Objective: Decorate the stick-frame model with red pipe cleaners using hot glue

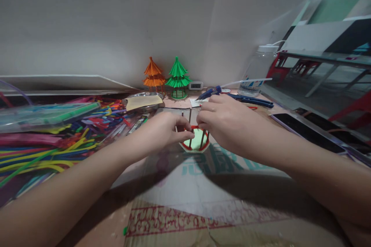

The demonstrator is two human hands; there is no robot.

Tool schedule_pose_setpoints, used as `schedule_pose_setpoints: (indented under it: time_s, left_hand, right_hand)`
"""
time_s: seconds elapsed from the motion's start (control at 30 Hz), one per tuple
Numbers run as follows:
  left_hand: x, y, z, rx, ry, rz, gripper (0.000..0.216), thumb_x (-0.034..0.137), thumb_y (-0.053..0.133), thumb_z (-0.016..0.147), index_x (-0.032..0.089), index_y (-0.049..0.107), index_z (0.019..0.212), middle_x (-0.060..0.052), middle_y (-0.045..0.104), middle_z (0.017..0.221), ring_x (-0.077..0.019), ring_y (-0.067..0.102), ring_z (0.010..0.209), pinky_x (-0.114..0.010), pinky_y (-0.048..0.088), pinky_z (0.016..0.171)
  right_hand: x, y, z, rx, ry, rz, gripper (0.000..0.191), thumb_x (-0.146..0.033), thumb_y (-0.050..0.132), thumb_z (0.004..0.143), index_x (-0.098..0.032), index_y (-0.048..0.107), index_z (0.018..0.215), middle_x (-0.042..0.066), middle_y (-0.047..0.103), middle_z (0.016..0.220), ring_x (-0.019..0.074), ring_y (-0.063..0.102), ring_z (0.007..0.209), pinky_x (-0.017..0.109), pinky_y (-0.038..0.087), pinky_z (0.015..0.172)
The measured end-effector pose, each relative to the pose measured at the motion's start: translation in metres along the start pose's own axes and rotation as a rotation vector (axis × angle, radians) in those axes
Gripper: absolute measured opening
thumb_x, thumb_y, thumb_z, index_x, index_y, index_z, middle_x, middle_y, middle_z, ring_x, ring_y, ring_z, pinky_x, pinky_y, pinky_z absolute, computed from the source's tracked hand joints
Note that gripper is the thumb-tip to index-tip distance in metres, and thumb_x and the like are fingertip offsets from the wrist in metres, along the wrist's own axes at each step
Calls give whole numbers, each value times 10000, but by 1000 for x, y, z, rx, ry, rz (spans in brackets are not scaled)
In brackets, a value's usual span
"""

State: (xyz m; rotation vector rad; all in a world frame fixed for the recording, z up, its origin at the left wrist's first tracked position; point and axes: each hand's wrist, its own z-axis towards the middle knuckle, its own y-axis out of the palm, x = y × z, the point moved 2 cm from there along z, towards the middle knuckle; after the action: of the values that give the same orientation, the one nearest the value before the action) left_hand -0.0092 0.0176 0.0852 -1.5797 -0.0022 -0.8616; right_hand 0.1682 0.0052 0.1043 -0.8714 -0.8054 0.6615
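Holding a small frame [194,139] between them, both hands meet near the middle of the picture. The frame has a light green base with a pale rim, thin dark sticks standing upright on it, and a red ring around the sticks. It stands on the flattened cardboard [185,200] that covers the desk in the lower part of the picture.

The left hand [162,131] comes from the lower left; its fingers [185,135] are closed in a pinch on the red ring at the left side of the frame. The right hand [228,123] comes from the lower right; its fingers [204,117] are curled down and closed on the top of the sticks at the right side.

Behind the hands, near the wall, an orange paper tower [153,74] and a green paper tower [177,77] stand just beside each other. To the right of them a blue glue gun [209,93] lies on the desk, and further right a clear plastic bottle [256,71] stands. At the left of the picture lies a big pile of coloured straws [52,142]. At the right edge a dark phone [307,131] lies flat.
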Motion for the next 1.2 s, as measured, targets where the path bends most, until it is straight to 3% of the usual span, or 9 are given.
schedule_pose_setpoints:
  time_s: [0.13, 0.3, 0.43, 0.53, 0.63, 0.77, 0.93, 1.2]
  left_hand:
    - [-1, -1, -1, -6, -1, 0, 193, 342, 640, 871, 184, 749, 855, 13, 719, 753, -133, 594, 646, -241, 379, 582]
    - [-2, -1, 0, -31, 12, -9, 217, 366, 623, 877, 193, 755, 876, 8, 725, 791, -138, 612, 678, -243, 393, 597]
    - [-5, -7, -1, -61, -8, 34, 209, 385, 642, 856, 237, 766, 935, 24, 727, 801, -138, 615, 679, -240, 394, 587]
    - [-7, -16, -7, -65, 36, 88, 231, 443, 661, 848, 288, 763, 985, 41, 714, 784, -131, 602, 655, -236, 390, 570]
    - [-2, -26, -14, 125, 102, 181, 306, 524, 619, 879, 279, 750, 1007, 15, 707, 827, -151, 614, 700, -258, 418, 601]
    - [14, -23, -21, 447, 277, 313, 297, 459, 561, 934, 224, 739, 970, -52, 703, 1000, -216, 636, 924, -344, 478, 798]
    - [23, 1, -21, 524, 433, 503, 222, 334, 568, 933, 193, 721, 1011, -95, 682, 1172, -285, 601, 1104, -461, 439, 959]
    - [15, 13, -15, 578, 485, 618, 204, 313, 545, 945, 200, 715, 941, -96, 672, 1156, -298, 573, 1094, -494, 420, 976]
  right_hand:
    - [4, -8, 2, -4, 38, -13, 229, -167, 544, 928, -168, 661, 732, 61, 619, 717, 197, 513, 706, 339, 297, 676]
    - [9, -19, -14, 198, 254, 186, 233, -276, 525, 973, -177, 674, 824, 37, 642, 697, 156, 538, 643, 293, 339, 615]
    - [-1, 5, -45, 161, 456, 516, 266, -327, 545, 959, -196, 602, 735, 0, 611, 619, 120, 520, 554, 251, 361, 540]
    - [-8, 35, -62, 113, 553, 696, 204, -346, 551, 942, -187, 635, 844, 22, 667, 699, 135, 572, 598, 247, 400, 548]
    - [-9, 57, -64, 80, 618, 757, 249, -374, 556, 941, -174, 673, 1034, 33, 697, 734, 150, 599, 622, 251, 410, 558]
    - [-7, 68, -58, 78, 639, 784, 331, -406, 566, 936, -170, 693, 1130, 56, 730, 788, 154, 599, 613, 257, 409, 559]
    - [-9, 69, -53, 62, 611, 833, 306, -354, 537, 952, -162, 722, 1103, 62, 750, 824, 168, 627, 668, 274, 433, 614]
    - [-11, 70, -45, 104, 532, 855, 244, -278, 530, 973, -158, 741, 945, 39, 746, 823, 149, 632, 724, 251, 442, 684]
